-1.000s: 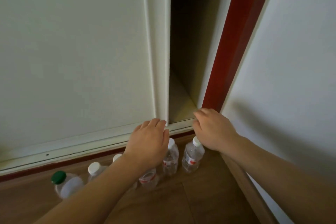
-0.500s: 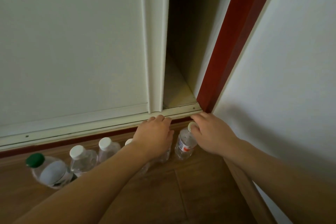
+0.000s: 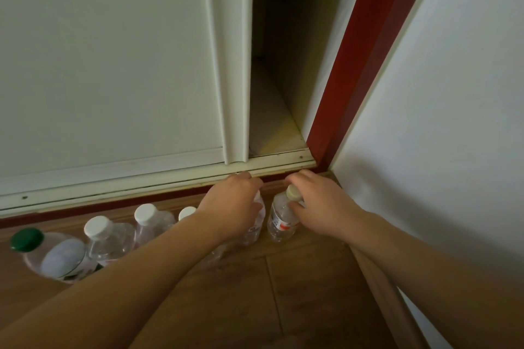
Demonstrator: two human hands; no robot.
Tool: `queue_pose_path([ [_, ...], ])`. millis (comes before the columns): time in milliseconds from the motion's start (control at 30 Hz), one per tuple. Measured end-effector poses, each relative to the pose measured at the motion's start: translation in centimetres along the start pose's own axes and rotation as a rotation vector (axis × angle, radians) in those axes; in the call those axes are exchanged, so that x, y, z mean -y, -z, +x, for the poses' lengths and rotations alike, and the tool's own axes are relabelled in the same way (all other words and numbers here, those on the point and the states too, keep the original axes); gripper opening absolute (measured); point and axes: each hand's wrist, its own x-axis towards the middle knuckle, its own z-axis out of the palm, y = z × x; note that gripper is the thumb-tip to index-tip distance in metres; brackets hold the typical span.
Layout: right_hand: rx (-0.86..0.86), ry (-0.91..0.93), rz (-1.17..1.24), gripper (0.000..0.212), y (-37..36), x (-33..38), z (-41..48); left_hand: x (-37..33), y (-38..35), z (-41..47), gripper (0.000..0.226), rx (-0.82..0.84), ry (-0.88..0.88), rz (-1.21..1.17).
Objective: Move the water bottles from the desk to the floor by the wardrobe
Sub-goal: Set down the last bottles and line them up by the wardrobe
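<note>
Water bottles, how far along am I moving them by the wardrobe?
Done: a green-capped bottle and three white-capped bottles stand on the floor along the wardrobe. In hand: the left hand grips the next bottle, the right hand the end bottle, both look set down. Left: letting go; the desk is out of view.

The single head-worn wide-angle camera looks forward and down, near the floor (image 3: pixel 283 306) at the wardrobe (image 3: pixel 113 65) base.
</note>
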Motion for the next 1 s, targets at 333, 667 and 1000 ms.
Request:
queue_pose_path([
  [333,-0.010,-0.041,0.067,0.030,0.9,0.6,0.0,0.0,0.9,-0.7,0.029,0.009,0.044,-0.088],
  [667,0.029,-0.085,0.099,0.032,0.3,0.7,-0.6,0.1,0.9,-1.2,0.027,0.015,0.024,-0.112],
  [1000,0.029,-0.077,0.096,0.035,0.1,0.4,-0.7,0.3,0.6,-1.0,0.030,0.051,0.026,-0.141],
])
